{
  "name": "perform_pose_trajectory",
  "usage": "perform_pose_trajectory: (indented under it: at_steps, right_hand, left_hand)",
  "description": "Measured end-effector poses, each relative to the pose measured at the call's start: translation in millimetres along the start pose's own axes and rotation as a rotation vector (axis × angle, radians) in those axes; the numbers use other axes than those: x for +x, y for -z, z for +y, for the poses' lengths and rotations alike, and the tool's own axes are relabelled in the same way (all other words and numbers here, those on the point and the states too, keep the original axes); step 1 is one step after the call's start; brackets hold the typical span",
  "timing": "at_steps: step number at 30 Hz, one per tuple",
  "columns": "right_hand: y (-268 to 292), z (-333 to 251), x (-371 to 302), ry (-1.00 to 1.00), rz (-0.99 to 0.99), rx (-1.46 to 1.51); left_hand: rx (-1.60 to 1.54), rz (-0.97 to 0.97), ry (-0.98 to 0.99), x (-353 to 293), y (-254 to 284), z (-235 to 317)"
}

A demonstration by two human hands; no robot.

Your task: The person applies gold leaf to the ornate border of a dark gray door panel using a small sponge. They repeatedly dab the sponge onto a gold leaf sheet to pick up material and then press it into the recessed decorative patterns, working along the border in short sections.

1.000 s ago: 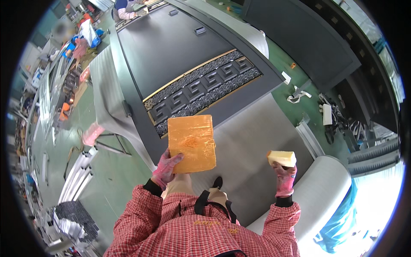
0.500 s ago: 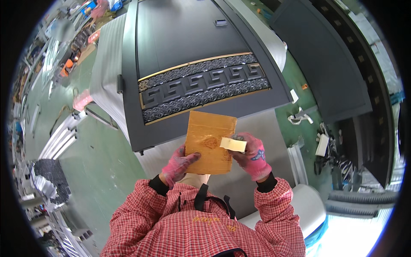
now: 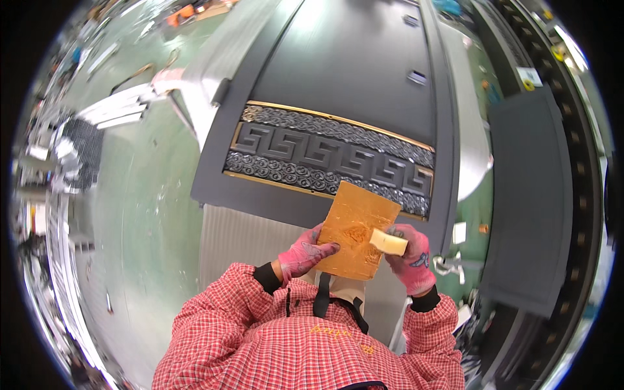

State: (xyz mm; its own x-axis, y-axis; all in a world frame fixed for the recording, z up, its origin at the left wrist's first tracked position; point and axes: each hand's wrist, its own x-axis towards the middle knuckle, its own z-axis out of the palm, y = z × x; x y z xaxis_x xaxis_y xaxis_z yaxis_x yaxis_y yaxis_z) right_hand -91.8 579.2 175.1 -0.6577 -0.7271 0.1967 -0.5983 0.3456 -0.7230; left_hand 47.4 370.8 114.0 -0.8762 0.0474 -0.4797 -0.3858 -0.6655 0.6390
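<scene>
Your left hand [image 3: 305, 255], in a pink glove, holds the flat orange-brown board [image 3: 354, 205] by its near left part. The thumb lies on the upper face, and the other fingers go to the left edge and underneath, where they are partly hidden. Your right hand [image 3: 411, 259], also in a pink glove, has its fingers closed around a pale yellow block [image 3: 389, 242], which looks like sponge. This block is over the right side of the board; whether it touches the surface, I cannot tell.

The board carries a rough, darker orange patch [image 3: 355, 234] near its middle. It is tilted in your hands, in front of your body, and it hides a part of the near edge of the large dark grey panel [image 3: 344, 71].

In this panel, a thin gold frame [image 3: 338, 116] encloses a dark relief band [image 3: 318, 153]. Inside the frame, one row of angular key shapes lies between two rows of curly ornament. Farther away, two small dark fittings [image 3: 416, 78] are on the right part of the panel.

At the right, another dark panel [image 3: 530, 201] stands apart. On the green floor [image 3: 149, 227], pale metal profiles [image 3: 123, 110] lie together at the far left, beside a dark mesh-like pile [image 3: 84, 153].
</scene>
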Motion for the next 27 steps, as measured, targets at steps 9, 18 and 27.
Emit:
perform_pose_trajectory:
  at_steps: [9, 18, 27]
  right_hand:
    - [57.8, 107.6, 52.3, -0.085, -0.292, 0.443]
    - [-24.2, 171.2, 136.2, -0.121, -0.664, 0.749]
    - [-251.8, 108.6, 244.8, 0.016, -0.801, 0.875]
  left_hand:
    - [-0.176, 0.527, -0.24, 1.4, -46.9, -65.2]
    - [-0.51, 0.979, -0.527, -81.3, -100.4, -149.0]
    - [-0.671, 1.139, -0.717, -107.9, -72.7, -170.9]
